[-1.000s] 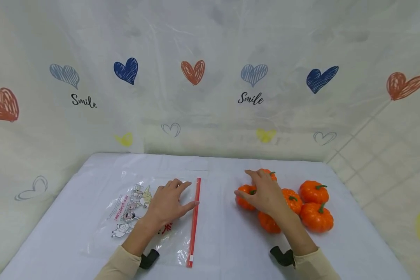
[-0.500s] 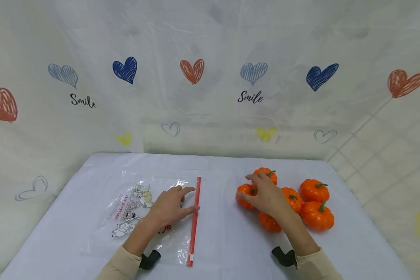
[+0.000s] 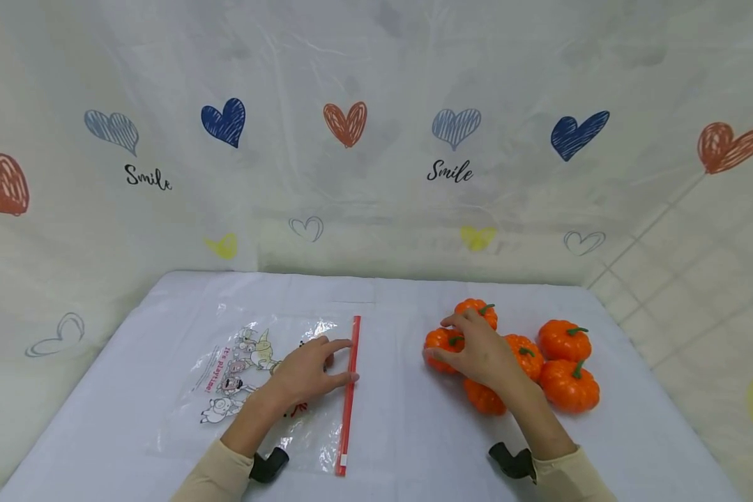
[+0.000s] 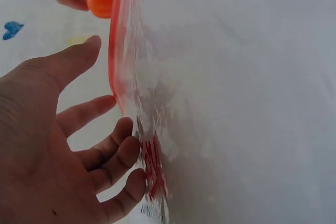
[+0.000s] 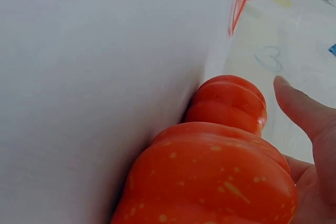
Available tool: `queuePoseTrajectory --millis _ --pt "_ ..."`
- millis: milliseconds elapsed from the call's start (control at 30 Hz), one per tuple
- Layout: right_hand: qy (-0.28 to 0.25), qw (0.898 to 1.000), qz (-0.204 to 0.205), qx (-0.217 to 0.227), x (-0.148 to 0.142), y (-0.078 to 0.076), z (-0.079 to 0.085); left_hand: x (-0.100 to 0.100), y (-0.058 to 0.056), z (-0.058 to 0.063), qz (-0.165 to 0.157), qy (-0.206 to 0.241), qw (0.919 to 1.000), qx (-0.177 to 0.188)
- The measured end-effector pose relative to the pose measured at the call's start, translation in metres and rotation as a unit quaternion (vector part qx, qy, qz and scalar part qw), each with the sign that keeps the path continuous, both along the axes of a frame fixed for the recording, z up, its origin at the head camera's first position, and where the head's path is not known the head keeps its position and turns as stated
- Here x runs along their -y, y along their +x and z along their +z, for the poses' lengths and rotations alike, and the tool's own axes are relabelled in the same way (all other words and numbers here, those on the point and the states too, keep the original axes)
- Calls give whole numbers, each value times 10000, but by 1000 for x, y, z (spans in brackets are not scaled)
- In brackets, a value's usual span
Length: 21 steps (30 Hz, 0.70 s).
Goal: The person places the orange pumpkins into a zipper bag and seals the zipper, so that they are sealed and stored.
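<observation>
A clear plastic zip bag (image 3: 229, 383) with printed cartoon animals lies flat on the left side of the table. Its red zip strip (image 3: 350, 397) runs along the right edge. My left hand (image 3: 307, 369) is over the bag, index finger and thumb tips at the strip; in the left wrist view the thumb stands apart from it. My right hand (image 3: 486, 355) is at a small orange pumpkin (image 3: 439, 339), with thumb and index finger spread about it. In the right wrist view, the right thumb (image 5: 302, 106) is raised away from the pumpkins.
Several more orange pumpkins with green stems cluster around the right hand, one behind (image 3: 473, 308), one in front (image 3: 484, 399) and others to the right (image 3: 569, 390). A white cloth covers the table (image 3: 389, 432). Behind it hangs a backdrop (image 3: 389, 181) printed with hearts.
My left hand has shifted slightly right, bringing its index finger to the red strip. My right hand has lowered a little, nearer the left pumpkin. Bag and pumpkins stay put.
</observation>
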State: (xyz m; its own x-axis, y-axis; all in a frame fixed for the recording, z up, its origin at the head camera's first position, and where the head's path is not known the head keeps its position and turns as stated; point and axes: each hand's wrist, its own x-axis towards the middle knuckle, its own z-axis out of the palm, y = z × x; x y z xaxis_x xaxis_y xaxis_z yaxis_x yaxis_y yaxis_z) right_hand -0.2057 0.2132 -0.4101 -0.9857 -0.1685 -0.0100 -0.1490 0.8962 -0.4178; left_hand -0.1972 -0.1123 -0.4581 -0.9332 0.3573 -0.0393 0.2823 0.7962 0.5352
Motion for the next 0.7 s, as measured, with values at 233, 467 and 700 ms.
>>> queuePoseTrajectory --millis 233,467,700 --pt "30 10000 9 62 0 -1 -3 -1 0 0 -166 -112 9998 60" --pt "7 10000 51 66 1 -1 -4 -3 0 0 -279 -131 9995 -12" --pt "27 9998 32 212 0 0 -4 -4 1 -1 -113 149 9998 -100"
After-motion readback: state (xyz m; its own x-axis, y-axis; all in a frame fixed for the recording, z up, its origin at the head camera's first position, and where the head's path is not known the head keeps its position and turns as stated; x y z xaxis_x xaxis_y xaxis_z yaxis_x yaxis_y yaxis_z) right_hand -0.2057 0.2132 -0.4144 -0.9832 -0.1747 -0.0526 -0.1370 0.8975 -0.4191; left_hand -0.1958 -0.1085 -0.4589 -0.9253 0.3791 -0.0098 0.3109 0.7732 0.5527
